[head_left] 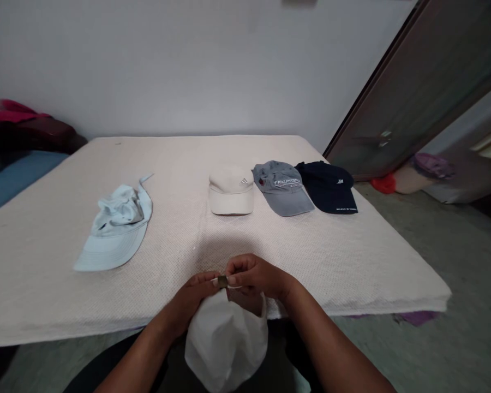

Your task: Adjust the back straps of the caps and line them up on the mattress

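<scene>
A white cap (226, 344) hangs just off the front edge of the mattress, held up by both my hands. My left hand (196, 297) pinches its back strap from the left. My right hand (256, 275) pinches the strap from the right, beside a small metal buckle (222, 281). Both hands are closed on the strap. Farther back on the mattress lie a light blue cap (114, 229) at the left, a cream cap (231, 191) in the middle, a grey cap (282, 186) and a navy cap (329, 186) to its right.
The white textured mattress (352, 256) fills the middle, its front edge close to me. A blue bed with dark red bedding (24, 128) stands at the far left. A dark door (417, 82) leans open at the right, with grey floor (454, 262) beside it.
</scene>
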Demonstrator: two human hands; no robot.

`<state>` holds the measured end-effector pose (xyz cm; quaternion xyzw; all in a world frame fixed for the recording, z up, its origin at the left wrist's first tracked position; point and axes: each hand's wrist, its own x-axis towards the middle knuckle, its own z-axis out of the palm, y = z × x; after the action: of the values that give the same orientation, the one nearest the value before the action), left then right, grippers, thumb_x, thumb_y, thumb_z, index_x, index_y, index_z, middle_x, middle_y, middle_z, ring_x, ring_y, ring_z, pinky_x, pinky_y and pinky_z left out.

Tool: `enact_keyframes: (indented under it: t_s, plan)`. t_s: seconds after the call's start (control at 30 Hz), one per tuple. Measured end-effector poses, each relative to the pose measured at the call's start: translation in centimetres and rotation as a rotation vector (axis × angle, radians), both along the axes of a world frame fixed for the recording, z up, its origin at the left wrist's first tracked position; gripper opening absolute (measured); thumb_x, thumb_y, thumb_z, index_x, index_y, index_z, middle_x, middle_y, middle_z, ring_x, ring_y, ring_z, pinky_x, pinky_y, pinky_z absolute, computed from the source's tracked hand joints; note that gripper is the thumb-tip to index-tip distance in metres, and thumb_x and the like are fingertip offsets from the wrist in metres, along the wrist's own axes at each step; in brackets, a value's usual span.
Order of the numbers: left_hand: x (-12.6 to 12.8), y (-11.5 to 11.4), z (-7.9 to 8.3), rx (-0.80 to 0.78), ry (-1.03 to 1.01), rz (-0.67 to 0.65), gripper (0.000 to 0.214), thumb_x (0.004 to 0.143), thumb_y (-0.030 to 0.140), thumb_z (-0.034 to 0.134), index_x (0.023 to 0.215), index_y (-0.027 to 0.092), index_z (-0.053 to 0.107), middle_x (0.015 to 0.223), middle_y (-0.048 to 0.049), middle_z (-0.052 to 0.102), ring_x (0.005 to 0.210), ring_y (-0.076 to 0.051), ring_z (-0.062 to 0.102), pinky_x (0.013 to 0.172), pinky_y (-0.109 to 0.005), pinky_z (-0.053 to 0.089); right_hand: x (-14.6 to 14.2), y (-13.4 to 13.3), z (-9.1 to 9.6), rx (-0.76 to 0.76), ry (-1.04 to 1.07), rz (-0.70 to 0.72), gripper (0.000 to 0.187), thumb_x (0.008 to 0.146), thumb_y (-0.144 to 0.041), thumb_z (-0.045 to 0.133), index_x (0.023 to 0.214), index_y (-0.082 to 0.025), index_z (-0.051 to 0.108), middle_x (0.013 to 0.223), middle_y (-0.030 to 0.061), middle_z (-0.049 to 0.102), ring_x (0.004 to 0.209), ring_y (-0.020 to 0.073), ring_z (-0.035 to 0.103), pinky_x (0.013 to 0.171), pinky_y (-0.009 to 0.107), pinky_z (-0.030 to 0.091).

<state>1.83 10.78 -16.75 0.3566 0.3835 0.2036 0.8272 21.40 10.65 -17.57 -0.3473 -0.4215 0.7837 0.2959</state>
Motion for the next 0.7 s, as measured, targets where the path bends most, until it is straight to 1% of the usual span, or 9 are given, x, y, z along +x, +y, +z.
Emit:
enact_keyframes:
  t_s: [0.1,0.2,0.27,0.37,0.47,0.57,0.63,0.7]
  plan:
    - [0.1,0.1,0.2,0.007,0.002,-0.011,0.017,0.077,0.032,0.065,0.071,0.015,0.066,0.059,0.0018,0.061,0.049,-0.008,0.049,0.049,-0.02,0.032,-0.1,-0.2,0.1,0.012,0.015,-0.037,0.018,0.071,-0.026,0.07,0.078,-0.013,0.06,0.055,-0.0055,0.05,0.044,0.0039,0.039,0.04,0.016,0.027]
    - [0.2,0.1,0.4,0.026,-0.011,0.012,0.018,0.078,0.033,0.063,0.08,0.016,0.069,0.069,-0.0015,0.067,0.059,-0.013,0.056,0.058,-0.023,0.038,-0.4,-0.4,0.3,0.028,0.028,-0.081,0.02,0.073,-0.027,0.069,0.086,-0.014,0.061,0.059,-0.005,0.051,0.047,0.0046,0.042,0.042,0.016,0.028]
    - [0.3,0.1,0.5,0.03,-0.032,0.004,0.02,0.079,0.033,0.062,0.084,0.016,0.069,0.072,-0.0028,0.068,0.063,-0.014,0.059,0.061,-0.024,0.04,-0.6,-0.4,0.5,0.036,0.028,-0.109,0.024,0.073,-0.025,0.069,0.093,-0.015,0.06,0.06,-0.0054,0.052,0.047,0.0048,0.042,0.042,0.017,0.029]
    - [0.5,0.1,0.4,0.029,-0.056,-0.018,0.015,0.079,0.029,0.062,0.081,0.016,0.07,0.068,-0.0011,0.068,0.06,-0.012,0.058,0.058,-0.021,0.039,-0.9,-0.4,0.4,0.048,0.061,-0.11,0.029,0.073,-0.025,0.069,0.099,-0.017,0.06,0.058,-0.0063,0.05,0.046,0.0048,0.041,0.043,0.017,0.029]
    - [0.6,0.0,0.3,0.026,-0.062,-0.014,0.009,0.078,0.025,0.064,0.078,0.018,0.07,0.066,0.0008,0.067,0.058,-0.011,0.057,0.056,-0.02,0.038,-1.2,-0.4,-0.1,0.053,0.109,-0.093,0.028,0.074,-0.027,0.069,0.1,-0.017,0.061,0.061,-0.005,0.052,0.049,0.0049,0.043,0.046,0.017,0.03]
    - [0.5,0.0,0.1,0.008,-0.082,-0.003,0.011,0.078,0.024,0.063,0.08,0.018,0.07,0.069,-0.0009,0.068,0.06,-0.012,0.058,0.059,-0.021,0.04,-1.2,-0.5,-0.4,0.052,0.06,-0.125,0.027,0.078,-0.033,0.066,0.099,-0.018,0.06,0.069,-0.0027,0.055,0.051,0.0053,0.045,0.046,0.018,0.03]
    - [0.3,0.0,-0.1,-0.027,-0.111,0.019,0.015,0.079,0.028,0.06,0.082,0.017,0.07,0.072,-0.003,0.069,0.061,-0.014,0.059,0.061,-0.024,0.042,-1.1,-0.5,-0.3,0.085,0.025,-0.14,0.026,0.082,-0.038,0.06,0.098,-0.017,0.059,0.071,-0.001,0.057,0.052,0.0067,0.047,0.049,0.02,0.034]
    - [0.1,0.1,-0.1,-0.076,-0.125,0.064,0.02,0.081,0.032,0.057,0.084,0.016,0.069,0.074,-0.0048,0.069,0.065,-0.016,0.06,0.064,-0.027,0.044,-0.7,-0.6,0.0,0.141,-0.01,-0.156,0.028,0.087,-0.041,0.053,0.099,-0.017,0.059,0.074,0.0011,0.06,0.059,0.0099,0.053,0.057,0.024,0.041]
